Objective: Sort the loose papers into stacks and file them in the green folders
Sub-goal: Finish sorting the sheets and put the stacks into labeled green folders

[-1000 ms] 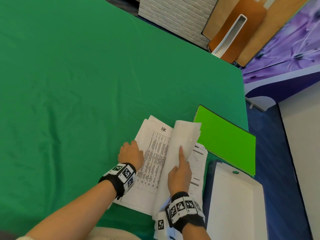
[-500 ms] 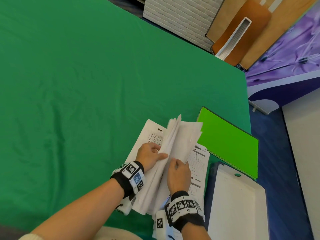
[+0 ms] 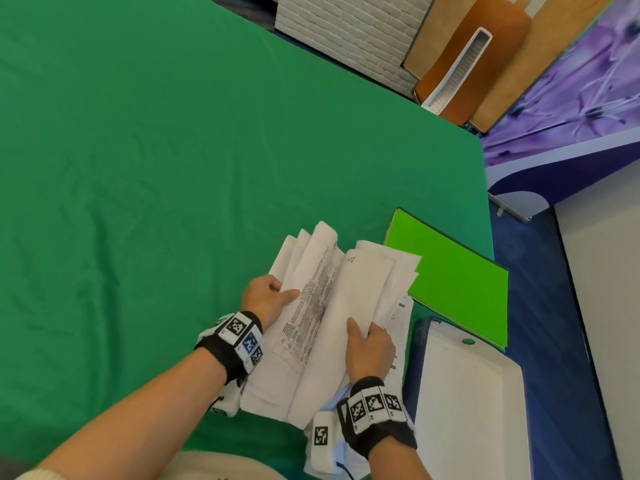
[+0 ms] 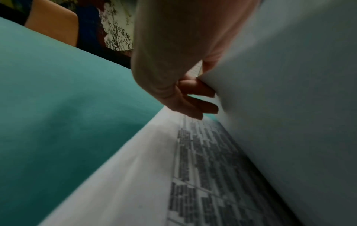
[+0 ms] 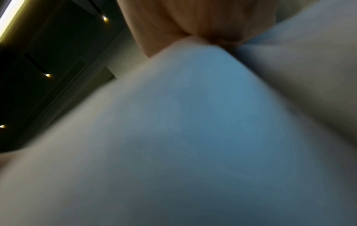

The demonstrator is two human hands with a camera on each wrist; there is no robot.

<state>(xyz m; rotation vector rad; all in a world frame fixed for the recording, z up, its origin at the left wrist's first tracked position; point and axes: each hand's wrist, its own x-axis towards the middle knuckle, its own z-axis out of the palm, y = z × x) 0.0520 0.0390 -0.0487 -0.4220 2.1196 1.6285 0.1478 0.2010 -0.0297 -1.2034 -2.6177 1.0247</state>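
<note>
Green cloth covers the desk out to its far and right edges. Nearest the person, at the right edge, lies a white tray with a small green spot at its far end. Just left of it, both hands hold a bundle of loose papers opened like a book, raised off the cloth. The right hand grips the right-hand sheets near their lower edge, thumb on top and fingers curled underneath. The left hand holds the left-hand sheets, thumb lying across the printed page; in the left wrist view its fingers are curled against the back of the lifted sheets, with one printed sheet lying flat on the cloth below. More printed pages lie under the bundle's right side. Beyond the tray, a bright green folder lies closed and flat by the desk's right edge, its near-left corner under the raised papers. Past the desk stand a white brick-pattern panel and wooden boards.
</note>
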